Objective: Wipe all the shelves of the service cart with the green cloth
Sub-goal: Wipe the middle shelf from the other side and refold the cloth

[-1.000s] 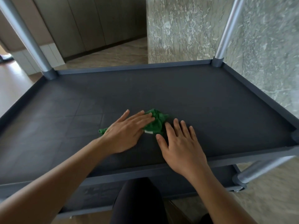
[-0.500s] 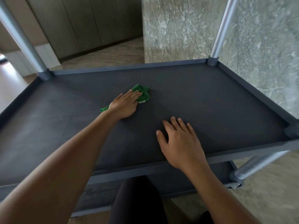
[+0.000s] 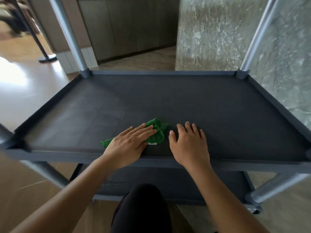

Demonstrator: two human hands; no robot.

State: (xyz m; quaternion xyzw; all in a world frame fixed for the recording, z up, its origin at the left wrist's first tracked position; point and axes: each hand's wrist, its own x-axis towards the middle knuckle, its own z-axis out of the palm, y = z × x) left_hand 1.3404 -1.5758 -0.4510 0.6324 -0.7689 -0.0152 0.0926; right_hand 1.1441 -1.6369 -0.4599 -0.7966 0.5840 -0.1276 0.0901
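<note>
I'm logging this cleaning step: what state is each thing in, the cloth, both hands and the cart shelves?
wiped shelf: level, rimmed.
green cloth: crumpled, lying on that shelf.
left hand: flat, fingers straight, pressing the cloth.
right hand: fingers relaxed, resting on the shelf, holding nothing.
lower shelf: mostly hidden.

The left hand (image 3: 129,145) covers the middle of the green cloth (image 3: 157,133), whose white tag (image 3: 152,144) is too small to read. The upper shelf (image 3: 185,101) hides most of the lower shelf (image 3: 181,185).
</note>
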